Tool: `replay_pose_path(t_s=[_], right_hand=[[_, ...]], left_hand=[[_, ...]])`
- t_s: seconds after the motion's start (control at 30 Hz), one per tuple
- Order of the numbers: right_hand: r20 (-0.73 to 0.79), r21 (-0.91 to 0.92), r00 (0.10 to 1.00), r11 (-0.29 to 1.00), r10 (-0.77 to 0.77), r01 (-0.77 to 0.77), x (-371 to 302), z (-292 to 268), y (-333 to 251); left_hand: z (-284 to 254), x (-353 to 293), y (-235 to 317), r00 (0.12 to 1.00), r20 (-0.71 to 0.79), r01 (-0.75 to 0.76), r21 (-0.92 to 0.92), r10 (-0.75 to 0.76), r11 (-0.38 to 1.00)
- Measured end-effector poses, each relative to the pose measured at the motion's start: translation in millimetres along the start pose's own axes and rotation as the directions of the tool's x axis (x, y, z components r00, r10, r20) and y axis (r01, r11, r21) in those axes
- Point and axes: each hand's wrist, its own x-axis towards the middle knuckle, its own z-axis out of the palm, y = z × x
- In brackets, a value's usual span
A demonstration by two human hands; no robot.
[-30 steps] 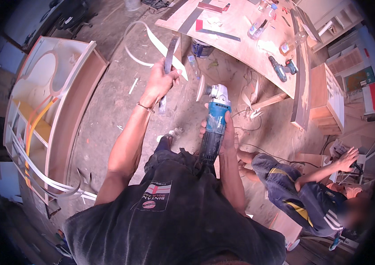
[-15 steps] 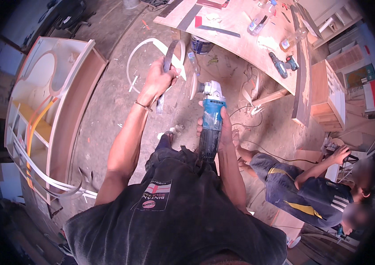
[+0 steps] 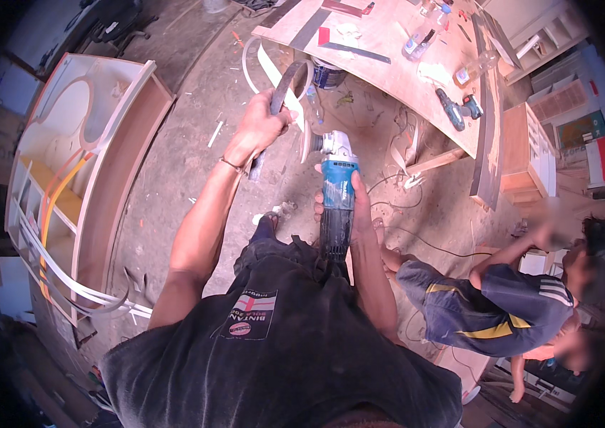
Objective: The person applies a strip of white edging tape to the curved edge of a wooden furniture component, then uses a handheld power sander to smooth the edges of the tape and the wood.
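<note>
My left hand [image 3: 261, 125] is closed around a long, thin edging strip [image 3: 286, 87], dark on one face and pale on the other, which curls in a loop above my fingers. A short dark end of it hangs below my palm. In my right hand [image 3: 361, 207] is a blue and black angle grinder [image 3: 338, 187], gripped round its body with its metal head pointing away from me. The grinder's round disc [image 3: 307, 137] faces left, close beside the strip; whether they touch I cannot tell.
A wooden worktable [image 3: 381, 89] with a cordless drill [image 3: 452, 108], bottles and a square stands ahead right. At left lies a cabinet [image 3: 120, 135] with loose strips. A person [image 3: 474, 299] crouches at right near a cable [image 3: 431, 241]. Under the table sits a bucket [image 3: 328, 75].
My left hand has shifted slightly right with the strip, whose pale loop has narrowed. The grinder has moved a little left, bringing its disc nearer. The person at right has changed posture.
</note>
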Motion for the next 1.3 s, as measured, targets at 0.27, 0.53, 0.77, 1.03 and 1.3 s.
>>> replay_pose_path(t_s=[0.27,0.53,0.77,1.03,1.3], right_hand=[[-0.005,0.071,1.000,0.997,0.022,-0.022,1.3,8.0,0.8],[0.035,0.021,0.999,0.999,0.041,-0.042,3.4,0.3,-1.0],[0.044,0.082,0.999,0.996,0.028,-0.031,3.0,2.2,0.8],[0.045,0.055,0.998,0.998,0.031,-0.034,4.1,1.5,1.2],[0.037,0.066,0.998,0.997,0.041,-0.044,3.1,4.1,1.0]], left_hand=[[-3.9,-5.4,9.9,1.000,-0.007,-0.005,0.097,0.006,0.995],[-5.3,-3.4,1.9,1.000,-0.001,-0.025,0.090,0.025,0.996],[-2.5,-8.2,8.6,1.000,-0.017,-0.018,0.118,0.020,0.993],[-6.0,-3.1,-1.2,0.999,-0.010,-0.047,0.093,0.048,0.995],[-6.1,-5.8,3.9,1.000,-0.011,-0.018,0.116,0.019,0.993]])
